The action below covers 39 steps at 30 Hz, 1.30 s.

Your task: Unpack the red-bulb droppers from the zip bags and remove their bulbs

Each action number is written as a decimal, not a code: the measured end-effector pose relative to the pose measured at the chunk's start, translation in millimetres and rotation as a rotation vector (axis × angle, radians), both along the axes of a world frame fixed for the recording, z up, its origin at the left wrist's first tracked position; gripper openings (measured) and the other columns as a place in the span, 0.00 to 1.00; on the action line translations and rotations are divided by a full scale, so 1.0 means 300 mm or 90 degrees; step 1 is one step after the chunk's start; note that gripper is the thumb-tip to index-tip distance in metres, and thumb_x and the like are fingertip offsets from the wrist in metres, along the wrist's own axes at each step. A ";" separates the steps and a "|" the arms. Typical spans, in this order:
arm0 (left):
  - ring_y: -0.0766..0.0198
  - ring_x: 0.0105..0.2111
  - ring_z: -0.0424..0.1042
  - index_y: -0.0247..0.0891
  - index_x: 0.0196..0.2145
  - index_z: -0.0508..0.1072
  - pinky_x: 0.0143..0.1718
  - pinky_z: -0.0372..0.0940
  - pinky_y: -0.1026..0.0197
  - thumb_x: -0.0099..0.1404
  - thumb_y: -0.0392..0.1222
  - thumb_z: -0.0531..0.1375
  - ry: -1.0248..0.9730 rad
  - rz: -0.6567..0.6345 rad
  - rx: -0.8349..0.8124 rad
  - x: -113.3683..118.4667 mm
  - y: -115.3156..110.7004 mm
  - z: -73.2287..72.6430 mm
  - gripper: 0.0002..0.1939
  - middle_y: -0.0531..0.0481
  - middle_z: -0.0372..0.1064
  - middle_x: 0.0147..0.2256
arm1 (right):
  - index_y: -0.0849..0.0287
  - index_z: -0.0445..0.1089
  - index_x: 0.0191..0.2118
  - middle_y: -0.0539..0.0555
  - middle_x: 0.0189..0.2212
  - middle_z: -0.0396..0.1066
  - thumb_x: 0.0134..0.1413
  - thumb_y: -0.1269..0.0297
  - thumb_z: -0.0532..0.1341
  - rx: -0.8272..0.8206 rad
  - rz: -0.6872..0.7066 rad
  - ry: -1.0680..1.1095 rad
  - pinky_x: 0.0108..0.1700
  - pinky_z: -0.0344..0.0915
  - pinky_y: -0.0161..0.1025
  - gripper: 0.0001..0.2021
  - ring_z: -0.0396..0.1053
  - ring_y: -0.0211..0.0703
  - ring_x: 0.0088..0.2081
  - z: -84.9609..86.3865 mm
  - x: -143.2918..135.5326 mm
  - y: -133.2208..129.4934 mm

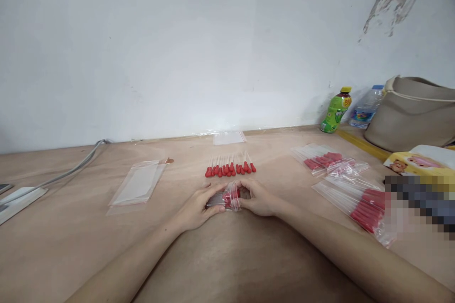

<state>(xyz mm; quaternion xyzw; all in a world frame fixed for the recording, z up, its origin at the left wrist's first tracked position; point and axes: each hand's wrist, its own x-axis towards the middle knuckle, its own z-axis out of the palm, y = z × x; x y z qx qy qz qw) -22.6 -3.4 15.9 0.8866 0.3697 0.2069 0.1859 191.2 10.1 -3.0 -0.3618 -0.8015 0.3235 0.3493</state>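
Between my two hands, low over the table, is a clear plastic bag [232, 195] with red-bulbed droppers inside. My left hand [199, 206] wraps round the clear-tube end of the bag, thumb in front and fingers behind. At the red end, my right hand [258, 197] pinches the bag's crumpled edge. Just beyond them lies a row of loose droppers [230, 169], clear thin tubes pointing to the wall and red rubber bulbs towards me. Flat clear bags [137, 183] are stacked to the left of my left hand.
Filled dropper bags [369, 208] lie at the right, with another group [322, 158] behind. Another flat bag [229, 138] lies by the wall. A green bottle [335, 111], a water bottle [368, 106] and a grey-brown bucket-like bag [408, 113] stand back right. A cable [78, 165] crosses the left.
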 end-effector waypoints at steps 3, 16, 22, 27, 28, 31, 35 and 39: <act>0.57 0.50 0.62 0.43 0.55 0.58 0.51 0.56 0.50 0.62 0.47 0.54 0.001 0.004 0.002 -0.003 0.002 0.001 0.24 0.46 0.63 0.50 | 0.61 0.65 0.34 0.51 0.31 0.69 0.46 0.70 0.59 -0.031 -0.010 0.052 0.34 0.62 0.35 0.06 0.66 0.36 0.32 -0.003 0.003 0.002; 0.57 0.49 0.63 0.43 0.54 0.59 0.50 0.58 0.51 0.61 0.47 0.54 -0.008 0.026 0.007 -0.011 0.001 -0.014 0.24 0.46 0.64 0.50 | 0.60 0.68 0.39 0.52 0.36 0.70 0.44 0.65 0.63 -0.121 0.118 0.153 0.39 0.65 0.38 0.14 0.67 0.38 0.36 0.010 0.021 -0.012; 0.58 0.50 0.62 0.43 0.55 0.59 0.52 0.57 0.52 0.61 0.47 0.55 -0.008 0.022 0.001 -0.009 0.002 -0.012 0.24 0.47 0.63 0.51 | 0.61 0.69 0.38 0.53 0.32 0.71 0.46 0.61 0.62 -0.082 0.024 0.135 0.35 0.65 0.37 0.12 0.67 0.38 0.32 -0.010 0.032 0.011; 0.58 0.49 0.63 0.42 0.54 0.60 0.51 0.57 0.52 0.62 0.47 0.54 -0.004 0.020 -0.002 -0.005 -0.001 -0.007 0.23 0.47 0.64 0.50 | 0.62 0.68 0.39 0.52 0.30 0.70 0.49 0.58 0.59 -0.122 -0.005 0.116 0.34 0.65 0.37 0.14 0.67 0.37 0.30 -0.022 0.061 0.032; 0.58 0.49 0.63 0.42 0.54 0.60 0.51 0.57 0.52 0.62 0.48 0.54 -0.006 0.023 -0.001 -0.005 -0.001 -0.008 0.23 0.47 0.64 0.49 | 0.61 0.67 0.40 0.53 0.32 0.70 0.48 0.58 0.60 -0.130 0.016 0.118 0.36 0.65 0.37 0.15 0.67 0.37 0.33 -0.020 0.067 0.032; 0.58 0.49 0.63 0.43 0.54 0.60 0.51 0.57 0.53 0.61 0.48 0.55 -0.016 0.025 0.007 -0.006 0.000 -0.010 0.23 0.48 0.64 0.49 | 0.60 0.64 0.45 0.53 0.37 0.69 0.40 0.60 0.66 -0.185 0.095 0.119 0.39 0.65 0.38 0.23 0.67 0.39 0.38 -0.009 0.086 0.026; 0.57 0.50 0.62 0.43 0.54 0.60 0.53 0.55 0.52 0.62 0.47 0.54 -0.008 0.008 0.011 -0.012 0.005 -0.017 0.23 0.48 0.64 0.50 | 0.60 0.62 0.47 0.52 0.36 0.68 0.36 0.64 0.68 -0.252 0.149 0.120 0.39 0.65 0.39 0.28 0.67 0.39 0.37 -0.004 0.100 0.024; 0.58 0.51 0.61 0.44 0.55 0.58 0.54 0.53 0.51 0.65 0.45 0.50 0.004 0.006 0.017 -0.015 0.010 -0.026 0.21 0.49 0.62 0.52 | 0.61 0.65 0.42 0.49 0.28 0.68 0.37 0.63 0.67 -0.244 0.126 0.136 0.32 0.65 0.36 0.23 0.66 0.35 0.29 -0.008 0.094 0.029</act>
